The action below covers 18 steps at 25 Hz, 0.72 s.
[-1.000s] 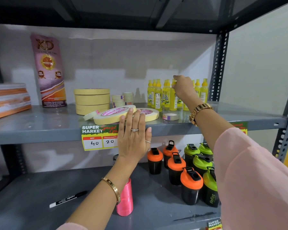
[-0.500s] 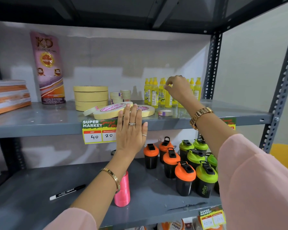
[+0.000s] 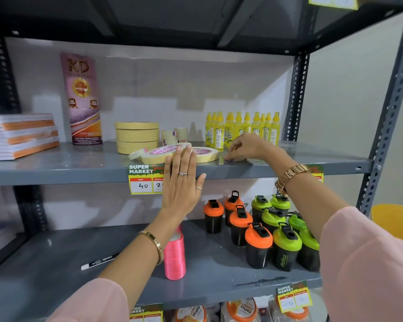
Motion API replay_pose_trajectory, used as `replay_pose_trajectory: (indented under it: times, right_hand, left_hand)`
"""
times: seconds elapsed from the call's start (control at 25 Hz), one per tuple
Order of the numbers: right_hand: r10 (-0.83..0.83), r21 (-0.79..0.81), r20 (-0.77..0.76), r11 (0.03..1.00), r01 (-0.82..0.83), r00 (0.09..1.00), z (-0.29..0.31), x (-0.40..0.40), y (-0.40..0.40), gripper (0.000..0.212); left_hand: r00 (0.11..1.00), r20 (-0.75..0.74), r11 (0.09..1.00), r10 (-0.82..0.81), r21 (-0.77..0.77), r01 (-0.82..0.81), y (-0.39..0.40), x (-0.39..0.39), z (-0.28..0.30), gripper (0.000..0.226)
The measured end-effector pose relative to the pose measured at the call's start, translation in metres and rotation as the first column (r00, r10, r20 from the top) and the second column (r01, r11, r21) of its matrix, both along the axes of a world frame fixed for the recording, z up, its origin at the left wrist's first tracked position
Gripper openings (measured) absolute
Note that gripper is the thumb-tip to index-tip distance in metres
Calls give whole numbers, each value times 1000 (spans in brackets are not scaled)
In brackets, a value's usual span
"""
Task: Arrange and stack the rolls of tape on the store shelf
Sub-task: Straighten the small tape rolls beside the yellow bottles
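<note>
So the left hand [image 3: 180,182] is flat against the front edge of the grey shelf [image 3: 56,168], fingers [image 3: 184,156] straight and spread out, tips touching the side of a wide flat tape roll [image 3: 159,154] that lies tilted near the edge; it's not gripping anything, just pressed there and covering part of the price tag [image 3: 142,180]. A second flat roll [image 3: 206,154] with the same pink-printed core sits just beside it on the right, and a thinner roll [image 3: 137,155] leans at the left end. Behind them there's a neat stack of big tan tape rolls [image 3: 137,137], plus a couple of small rolls [image 3: 175,135] further back. The right hand [image 3: 249,146] is down on the shelf right of the second roll, fingers curled and pinched low over something small at the shelf surface, can't really tell what it's got hold of since the hand hides it. Yellow glue bottles [image 3: 242,127] stand right behind that hand. The lower shelf has shaker bottles [image 3: 261,231], a pink ribbon spool [image 3: 175,256] and a marker [image 3: 99,261].
</note>
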State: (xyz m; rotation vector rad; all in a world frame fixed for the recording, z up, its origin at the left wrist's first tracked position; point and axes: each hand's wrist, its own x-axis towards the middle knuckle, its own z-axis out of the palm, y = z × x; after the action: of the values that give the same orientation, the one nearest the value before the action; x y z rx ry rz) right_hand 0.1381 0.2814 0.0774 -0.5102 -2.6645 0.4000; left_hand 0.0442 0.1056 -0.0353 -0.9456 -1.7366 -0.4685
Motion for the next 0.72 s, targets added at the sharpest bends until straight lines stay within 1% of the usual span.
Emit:
replay_pose_trajectory:
  times: [0.08, 0.16, 0.2, 0.32, 0.44, 0.56, 0.72]
  right_hand:
    - [-10, 31, -41, 999, 11, 999, 1, -2, -4, 22]
    - [-14, 52, -121, 998, 20, 993, 5, -6, -10, 20]
    - [-8, 42, -172, 999, 15, 985, 8, -8, -14, 19]
    - [12, -14, -310, 1000, -17, 951, 16, -23, -28, 33]
    - [48, -46, -378, 996, -71, 925, 23, -43, -43, 36]
    - [74, -75, -362, 991, -108, 929, 27, -67, -53, 38]
    - [77, -43, -276, 995, -93, 958, 35, -97, -62, 23]
  left_hand:
    - [1000, 14, 1000, -17, 11, 17, -11, -3, 4, 53]
    - [998, 48, 999, -39, 15, 38, -23, -9, 11, 51]
    - [996, 72, 998, -56, 13, 55, -30, -12, 15, 51]
    - [983, 148, 994, -105, -7, 107, -50, -23, 23, 48]
    - [981, 159, 989, -109, -77, 123, -66, -34, 27, 46]
    - [987, 147, 985, -69, -146, 91, -75, -41, 32, 55]
    - [992, 118, 982, -45, -175, 65, -71, -45, 31, 61]
